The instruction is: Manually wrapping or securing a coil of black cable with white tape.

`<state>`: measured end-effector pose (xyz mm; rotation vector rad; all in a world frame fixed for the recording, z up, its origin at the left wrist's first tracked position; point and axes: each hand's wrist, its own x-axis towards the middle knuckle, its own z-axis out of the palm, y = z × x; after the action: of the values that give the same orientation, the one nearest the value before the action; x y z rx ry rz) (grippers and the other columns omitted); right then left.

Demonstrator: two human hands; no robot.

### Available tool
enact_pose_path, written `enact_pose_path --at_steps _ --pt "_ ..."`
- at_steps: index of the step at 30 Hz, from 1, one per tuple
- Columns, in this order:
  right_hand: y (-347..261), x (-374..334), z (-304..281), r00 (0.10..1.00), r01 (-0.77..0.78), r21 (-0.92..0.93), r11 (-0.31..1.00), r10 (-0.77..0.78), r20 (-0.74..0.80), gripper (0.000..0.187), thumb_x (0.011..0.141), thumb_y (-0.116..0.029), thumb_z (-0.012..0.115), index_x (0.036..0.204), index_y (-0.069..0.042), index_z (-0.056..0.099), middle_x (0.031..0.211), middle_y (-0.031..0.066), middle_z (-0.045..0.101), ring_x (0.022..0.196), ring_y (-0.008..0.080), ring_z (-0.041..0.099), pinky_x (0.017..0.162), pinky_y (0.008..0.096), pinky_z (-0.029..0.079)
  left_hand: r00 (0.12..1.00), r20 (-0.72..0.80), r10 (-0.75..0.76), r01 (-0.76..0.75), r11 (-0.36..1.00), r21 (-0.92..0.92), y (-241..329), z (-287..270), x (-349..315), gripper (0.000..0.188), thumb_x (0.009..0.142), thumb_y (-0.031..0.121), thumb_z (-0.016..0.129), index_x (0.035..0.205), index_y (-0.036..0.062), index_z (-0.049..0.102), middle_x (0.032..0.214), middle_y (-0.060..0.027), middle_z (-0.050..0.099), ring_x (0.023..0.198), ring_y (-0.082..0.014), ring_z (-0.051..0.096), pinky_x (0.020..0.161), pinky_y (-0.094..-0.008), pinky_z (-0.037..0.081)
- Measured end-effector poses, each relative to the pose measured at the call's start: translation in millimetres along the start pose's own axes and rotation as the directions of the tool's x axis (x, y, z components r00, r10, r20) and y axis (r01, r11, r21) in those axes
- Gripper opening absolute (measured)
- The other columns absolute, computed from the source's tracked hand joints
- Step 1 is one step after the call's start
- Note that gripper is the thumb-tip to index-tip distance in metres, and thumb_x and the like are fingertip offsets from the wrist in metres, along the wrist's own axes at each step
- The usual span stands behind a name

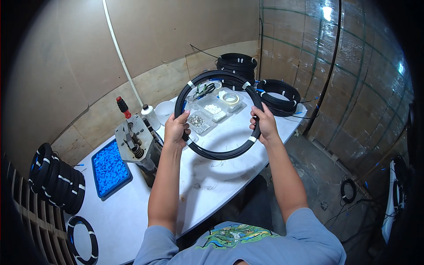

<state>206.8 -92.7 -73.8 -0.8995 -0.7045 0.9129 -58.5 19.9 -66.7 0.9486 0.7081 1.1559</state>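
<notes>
Both my hands hold up one coil of black cable (219,155), bound at several spots with white tape. My left hand (176,129) is closed round its left side, and my right hand (265,122) grips its right side. The coil is raised over the white table (205,181). Through its ring show a clear tray of small metal parts (198,123), a tray of small white parts (213,111) and a tape roll (230,98). Dark-handled scissors (205,90) lie behind them.
Left of my arm stand a metal hand press (134,141) with a red-tipped lever and a blue tray of small blue parts (130,179). Further black coils stand at the far left (57,181) and back right (278,95). A white bottle (150,115) is near the wall.
</notes>
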Motion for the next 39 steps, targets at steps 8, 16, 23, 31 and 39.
enact_pose_path --at_steps 8,16,23,31,39 --pt "5 4 -7 0.993 -0.035 0.038 0.999 0.031 0.112 0.033 0.096 -0.005 0.059 0.126 -0.01 0.048 0.076 -0.0018 0.044 0.053 0.0052 0.04 0.045 0.0215 0.037 0.996 -0.021 0.084 -0.083 0.995 0.049 -4 -2 -15 0.017 0.091 0.016 0.072 0.093 0.012 0.056 0.07 0.0056 0.048 0.054 -0.0061 0.043 0.049 -0.023 0.034" --pt "-14 12 -13 0.938 0.043 -0.16 0.986 0.015 0.347 0.054 0.09 -0.001 0.063 0.139 -0.01 0.043 0.075 -0.0014 0.045 0.055 0.0058 0.039 0.046 0.0219 0.035 0.966 0.223 0.131 -0.208 0.907 0.366 15 -20 -8 0.034 0.088 0.024 0.078 0.111 0.006 0.063 0.085 0.0008 0.059 0.077 -0.0083 0.053 0.069 -0.0244 0.042" --pt "-51 16 -2 0.862 0.114 -0.419 0.901 0.12 0.493 0.058 0.083 0.002 0.067 0.138 -0.009 0.051 0.08 -0.0009 0.055 0.057 0.0059 0.045 0.05 0.0229 0.036 0.925 0.353 0.144 -0.371 0.555 0.744 41 7 -29 0.046 0.079 0.028 0.086 0.107 -0.0004 0.063 0.083 -0.0048 0.064 0.073 -0.0113 0.057 0.066 -0.0278 0.047" --pt "-91 18 22 0.802 0.265 -0.665 0.698 0.223 0.554 0.058 0.082 -0.013 0.078 0.136 -0.01 0.057 0.08 -0.0004 0.06 0.06 0.0067 0.05 0.051 0.0235 0.04 0.925 0.378 0.047 -0.234 0.853 0.466 25 16 -21 0.017 0.075 0.001 0.073 0.085 0.0034 0.061 0.062 -0.0008 0.055 0.047 -0.0077 0.049 0.043 -0.0245 0.035" --pt "-80 15 -6 0.872 0.301 -0.526 0.795 -0.006 0.489 0.068 0.094 -0.043 0.069 0.149 -0.015 0.041 0.09 0.0054 0.06 0.073 0.0129 0.06 0.06 0.0272 0.051 0.972 0.225 0.06 -0.063 0.998 0.007 11 1 -13 0.015 0.081 0.005 0.068 0.088 0.008 0.055 0.062 0.0008 0.049 0.045 -0.0096 0.045 0.043 -0.0243 0.035"
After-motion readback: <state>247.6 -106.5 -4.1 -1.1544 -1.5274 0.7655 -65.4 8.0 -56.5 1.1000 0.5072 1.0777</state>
